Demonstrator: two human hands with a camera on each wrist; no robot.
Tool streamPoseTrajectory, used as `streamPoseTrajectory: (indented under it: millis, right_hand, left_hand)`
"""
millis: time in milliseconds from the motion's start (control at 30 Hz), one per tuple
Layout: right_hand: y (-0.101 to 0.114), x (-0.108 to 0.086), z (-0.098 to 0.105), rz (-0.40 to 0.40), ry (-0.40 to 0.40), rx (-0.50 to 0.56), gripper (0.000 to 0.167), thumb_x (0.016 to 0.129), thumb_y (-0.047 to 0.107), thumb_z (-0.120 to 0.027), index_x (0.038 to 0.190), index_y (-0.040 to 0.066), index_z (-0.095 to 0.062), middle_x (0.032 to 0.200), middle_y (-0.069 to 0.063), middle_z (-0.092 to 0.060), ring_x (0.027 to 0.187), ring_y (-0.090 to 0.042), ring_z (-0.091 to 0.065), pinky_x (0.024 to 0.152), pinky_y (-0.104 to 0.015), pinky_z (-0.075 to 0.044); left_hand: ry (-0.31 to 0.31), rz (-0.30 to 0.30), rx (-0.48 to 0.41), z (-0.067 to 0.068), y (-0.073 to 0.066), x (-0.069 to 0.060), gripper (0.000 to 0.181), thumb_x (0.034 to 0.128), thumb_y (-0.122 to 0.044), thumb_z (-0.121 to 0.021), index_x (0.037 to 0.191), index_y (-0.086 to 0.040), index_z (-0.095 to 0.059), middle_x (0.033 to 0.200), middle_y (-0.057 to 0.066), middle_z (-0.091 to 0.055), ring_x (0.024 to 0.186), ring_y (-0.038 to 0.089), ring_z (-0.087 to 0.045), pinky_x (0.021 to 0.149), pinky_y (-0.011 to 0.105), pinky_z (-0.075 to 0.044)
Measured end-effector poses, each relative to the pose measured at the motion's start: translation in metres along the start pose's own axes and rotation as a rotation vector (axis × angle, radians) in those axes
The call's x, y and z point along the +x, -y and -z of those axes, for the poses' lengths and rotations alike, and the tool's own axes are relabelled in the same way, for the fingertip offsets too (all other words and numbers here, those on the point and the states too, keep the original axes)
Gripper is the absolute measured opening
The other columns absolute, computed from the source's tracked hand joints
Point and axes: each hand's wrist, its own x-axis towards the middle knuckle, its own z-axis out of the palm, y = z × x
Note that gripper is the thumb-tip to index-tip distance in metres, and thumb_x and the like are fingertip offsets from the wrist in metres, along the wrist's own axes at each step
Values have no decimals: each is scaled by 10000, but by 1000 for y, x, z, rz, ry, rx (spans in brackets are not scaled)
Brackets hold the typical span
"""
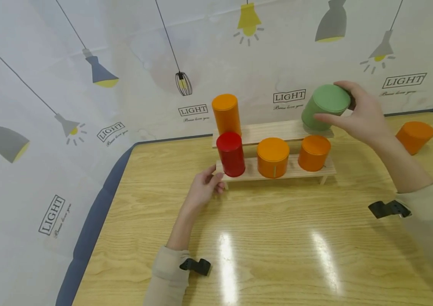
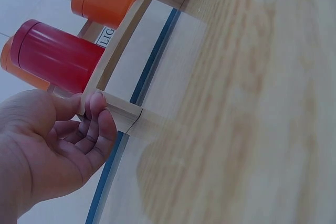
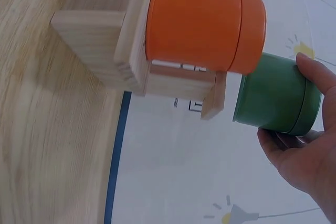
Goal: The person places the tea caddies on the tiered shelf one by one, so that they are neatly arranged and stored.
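My right hand (image 1: 363, 112) grips a green lidded canister (image 1: 325, 104), thumb and fingers around its sides. The canister is over the right end of the upper tier (image 1: 266, 132) of a two-step wooden shelf; in the right wrist view a narrow gap shows between its base and the board. My left hand (image 1: 202, 187) pinches the left end of the lower tier (image 1: 250, 165), thumb at the board's edge. Beside it stands a tall red canister (image 1: 230, 155). Two orange canisters, one wider (image 1: 273, 158) and one smaller (image 1: 314, 154), share that tier. A tall orange canister (image 1: 226, 114) stands upper left.
Another orange canister (image 1: 415, 137) stands on the wooden table (image 1: 270, 238), right of the shelf and partly behind my right forearm. Behind the shelf rises a white wall covering (image 1: 143, 85) printed with lamps. A dark blue edge (image 1: 103, 204) borders the table.
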Motion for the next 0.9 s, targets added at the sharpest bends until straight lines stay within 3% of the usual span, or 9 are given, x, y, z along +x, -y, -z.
streamPoseTrajectory:
  millis: [233, 433, 700, 900]
  right_hand:
    - [15, 9, -20, 32, 45, 14, 839, 841, 326, -844, 1526, 133, -400, 1445, -128, -483, 1197, -283, -496, 919, -254, -406]
    - [22, 16, -37, 61, 94, 38, 839, 827, 307, -858, 1513, 112, -415, 1428, -124, -502, 1203, -297, -508, 937, -312, -415]
    - [30, 22, -54, 64, 160, 64, 829, 834, 318, -852, 1494, 79, -411, 1399, -155, -518, 1210, -326, -512, 1006, -534, -423]
    - [37, 25, -65, 93, 202, 85, 865, 832, 313, -855, 1514, 56, -390, 1411, -174, -516, 1216, -348, -522, 1031, -546, -425]
  left_hand:
    - [-2, 3, 1, 1, 1, 0, 556, 1056, -162, -556, 1538, 27, -355, 889, 167, -640, 704, 165, -619, 701, 286, -575]
    - [4, -4, -6, 1, 1, 0, 554, 1056, -152, -554, 1538, 32, -352, 886, 157, -638, 709, 170, -617, 696, 277, -576]
    - [12, -3, -17, 1, 2, 0, 548, 1059, -155, -546, 1538, 27, -352, 900, 192, -636, 705, 165, -616, 697, 280, -573]
    - [23, 7, -22, 2, 1, 0, 565, 1070, -143, -519, 1553, 41, -290, 935, 247, -636, 708, 180, -611, 719, 339, -578]
